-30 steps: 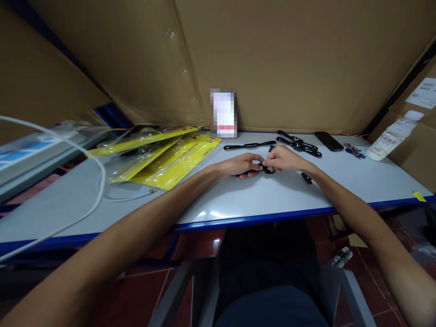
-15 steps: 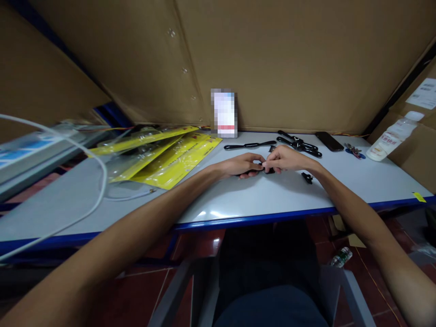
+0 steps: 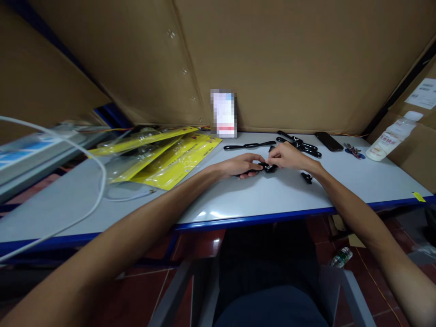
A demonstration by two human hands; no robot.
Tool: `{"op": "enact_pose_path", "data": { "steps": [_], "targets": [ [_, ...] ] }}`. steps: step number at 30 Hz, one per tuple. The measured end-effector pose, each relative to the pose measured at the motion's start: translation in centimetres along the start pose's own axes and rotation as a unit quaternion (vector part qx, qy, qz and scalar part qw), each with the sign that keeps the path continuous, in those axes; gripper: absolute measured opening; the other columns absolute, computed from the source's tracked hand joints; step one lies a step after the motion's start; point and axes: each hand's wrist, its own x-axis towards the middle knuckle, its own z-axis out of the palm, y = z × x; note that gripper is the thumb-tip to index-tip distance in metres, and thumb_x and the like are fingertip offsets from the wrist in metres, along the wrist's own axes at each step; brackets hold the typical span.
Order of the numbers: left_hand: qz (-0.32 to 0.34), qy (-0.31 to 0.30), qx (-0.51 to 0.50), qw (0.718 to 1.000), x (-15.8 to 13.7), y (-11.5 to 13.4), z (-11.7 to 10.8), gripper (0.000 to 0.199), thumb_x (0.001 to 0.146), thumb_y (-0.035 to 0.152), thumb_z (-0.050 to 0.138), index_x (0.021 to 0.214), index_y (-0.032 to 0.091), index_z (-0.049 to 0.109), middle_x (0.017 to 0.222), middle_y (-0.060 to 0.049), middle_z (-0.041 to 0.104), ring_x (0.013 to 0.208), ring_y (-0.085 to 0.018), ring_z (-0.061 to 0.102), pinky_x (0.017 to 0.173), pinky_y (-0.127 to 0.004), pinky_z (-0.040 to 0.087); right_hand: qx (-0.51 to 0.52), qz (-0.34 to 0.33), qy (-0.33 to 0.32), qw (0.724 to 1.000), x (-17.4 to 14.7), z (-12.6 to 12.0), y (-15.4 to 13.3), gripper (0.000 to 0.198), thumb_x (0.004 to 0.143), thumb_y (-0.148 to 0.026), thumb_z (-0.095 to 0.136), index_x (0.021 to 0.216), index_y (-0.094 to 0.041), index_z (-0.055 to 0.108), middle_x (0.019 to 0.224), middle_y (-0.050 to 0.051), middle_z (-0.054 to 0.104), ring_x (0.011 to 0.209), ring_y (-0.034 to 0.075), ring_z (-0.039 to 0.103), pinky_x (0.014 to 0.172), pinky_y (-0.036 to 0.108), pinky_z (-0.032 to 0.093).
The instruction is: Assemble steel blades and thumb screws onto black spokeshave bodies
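My left hand (image 3: 243, 165) is closed around one handle of a black spokeshave (image 3: 270, 168), whose shiny middle part shows past the fingertips. Over that middle part, my right hand (image 3: 288, 156) has its thumb and fingers pinched together; whatever small thing they hold is hidden. A small dark flat piece (image 3: 271, 148) lies just behind the right fingers. Below the right wrist is a small black clamp-like part (image 3: 306, 177). Another long black spokeshave body (image 3: 250, 145) lies behind my hands, and several more black spokeshaves (image 3: 299, 144) are grouped to its right.
Yellow blister packs (image 3: 170, 163) and a white cable (image 3: 102, 181) occupy the table's left. A lit phone (image 3: 225, 113) leans on the cardboard wall (image 3: 289, 59). On the right are a dark phone (image 3: 329, 141), keys (image 3: 354, 151) and a bottle (image 3: 391, 136). The table's blue edge (image 3: 252, 219) faces me.
My right fingers have lifted slightly up and away from the left fingertips, uncovering more of the spokeshave's shiny middle. My left hand keeps its hold in the same place.
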Motion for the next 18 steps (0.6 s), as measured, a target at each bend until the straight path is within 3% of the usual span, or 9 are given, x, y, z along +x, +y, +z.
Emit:
{"op": "enact_pose_path", "data": {
  "steps": [4,8,14,18],
  "targets": [
    [0.008,-0.008,0.003,1.000,0.02,0.08,0.06,0.012,0.095,0.019,0.054,0.106,0.016,0.058,0.059,0.007,0.045,0.040,-0.007,0.033,0.041,-0.023,0.020,0.060,-0.010,-0.037,0.997,-0.07,-0.08,0.00,0.029,0.084,-0.035,0.057,0.068,-0.016,0.072,0.050,-0.003,0.055,0.053,0.012,0.048,0.057,0.027,0.032],
    [0.000,0.004,0.001,1.000,0.00,0.09,0.06,0.015,0.094,0.019,0.054,0.109,0.016,0.057,0.060,0.007,0.045,0.040,-0.007,0.034,0.040,-0.023,0.020,0.020,-0.003,0.006,1.000,-0.03,-0.07,0.08,0.028,0.082,-0.030,0.056,0.063,-0.015,0.070,0.047,-0.003,0.052,0.050,0.011,0.043,0.056,0.027,0.030],
    [0.009,-0.004,0.000,1.000,-0.01,-0.05,-0.03,0.016,0.093,0.025,0.060,0.106,0.016,0.059,0.061,0.007,0.046,0.041,-0.007,0.034,0.042,-0.024,0.018,0.069,0.001,-0.030,0.997,-0.02,-0.08,-0.02,0.031,0.086,-0.036,0.057,0.071,-0.016,0.074,0.049,-0.003,0.054,0.054,0.012,0.047,0.057,0.027,0.031],
    [-0.003,0.009,-0.002,1.000,0.00,0.04,0.02,0.025,0.093,0.023,0.059,0.117,0.015,0.057,0.060,0.007,0.045,0.041,-0.008,0.034,0.042,-0.024,0.020,-0.042,0.024,0.026,0.999,-0.14,-0.50,0.23,0.023,0.081,-0.039,0.069,0.084,-0.016,0.073,0.068,0.001,0.063,0.065,0.015,0.052,0.064,0.028,0.033]
  ]
}}
